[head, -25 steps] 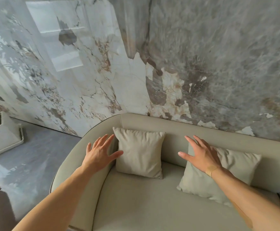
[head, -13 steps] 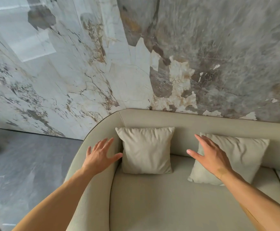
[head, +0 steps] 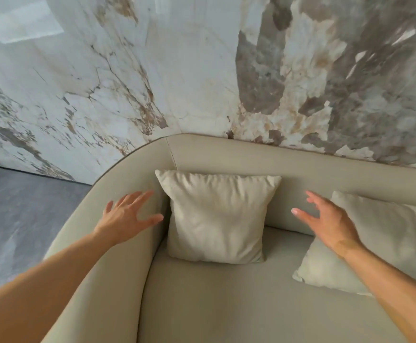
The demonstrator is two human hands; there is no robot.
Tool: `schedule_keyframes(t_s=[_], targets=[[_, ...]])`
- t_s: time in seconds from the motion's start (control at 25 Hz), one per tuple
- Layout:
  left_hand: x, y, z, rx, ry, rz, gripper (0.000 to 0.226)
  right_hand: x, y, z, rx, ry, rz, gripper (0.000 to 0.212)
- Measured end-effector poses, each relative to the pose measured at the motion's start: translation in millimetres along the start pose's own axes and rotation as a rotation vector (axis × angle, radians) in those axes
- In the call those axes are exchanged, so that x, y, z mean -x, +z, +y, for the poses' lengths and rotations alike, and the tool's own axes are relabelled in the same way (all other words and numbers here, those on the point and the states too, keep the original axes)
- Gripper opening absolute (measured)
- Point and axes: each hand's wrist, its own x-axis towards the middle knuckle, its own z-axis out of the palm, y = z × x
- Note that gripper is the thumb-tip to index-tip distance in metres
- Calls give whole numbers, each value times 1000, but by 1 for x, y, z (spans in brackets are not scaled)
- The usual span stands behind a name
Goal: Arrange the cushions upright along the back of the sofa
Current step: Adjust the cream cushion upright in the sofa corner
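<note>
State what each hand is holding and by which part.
Nothing is held. The left hand and right hand are open, fingers spread, either side of the upright cushion.

Wall [head: 189,70]: glossy marble-look panels, white with brown veining at left, grey-brown patches at right; a pale rectangular reflection [head: 26,28] sits at upper left. Floor [head: 16,206]: grey, polished, visible at left. Light is soft and even.

Looks like home living room: beige sofa [head: 226,305] with cushions [head: 216,216], glossy marble wall [head: 177,70], grey floor [head: 23,206].
</note>
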Motion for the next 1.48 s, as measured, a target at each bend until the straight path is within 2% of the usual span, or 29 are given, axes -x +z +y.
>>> schedule_keyframes(t_s=[0.16,0.28,0.4,0.56,0.64,0.8,0.96,1.12,1.24,1.28,1.32,1.4,1.44,1.48], targets=[[-76,20,-14,64,-82,77,87,-70,42,8,-37,-55,60,67],[-126,20,-24,282,-98,106,82,-116,62,2,-15,-86,27,67],[-155,16,-21,401,-99,142,64,-143,78,-2,-73,-72,7,58],[-170,19,-11,369,-138,208,38,-151,88,-2,-160,-9,78,37],[-171,19,-7,364,-125,220,30,-152,83,-1,-144,-1,78,34],[-167,9,4,500,-73,205,14,-144,60,7,-111,3,84,25],[-166,-3,13,503,-49,208,2,-138,40,19,-153,-6,110,20],[-176,5,14,478,-128,230,14,-147,49,21,-201,-6,140,19],[-170,17,17,487,-122,273,8,-142,61,21,-274,-20,174,23],[-160,24,19,475,-126,333,20,-136,66,27,-337,-16,182,23],[-144,32,21,466,-128,437,29,-129,74,38,-406,7,206,22],[-104,61,24,503,-111,615,27,-109,100,66,-451,150,242,33],[-87,85,22,548,-116,613,22,-96,120,85,-396,229,214,41],[-72,113,19,590,-143,535,18,-83,142,103,-330,281,142,40]])
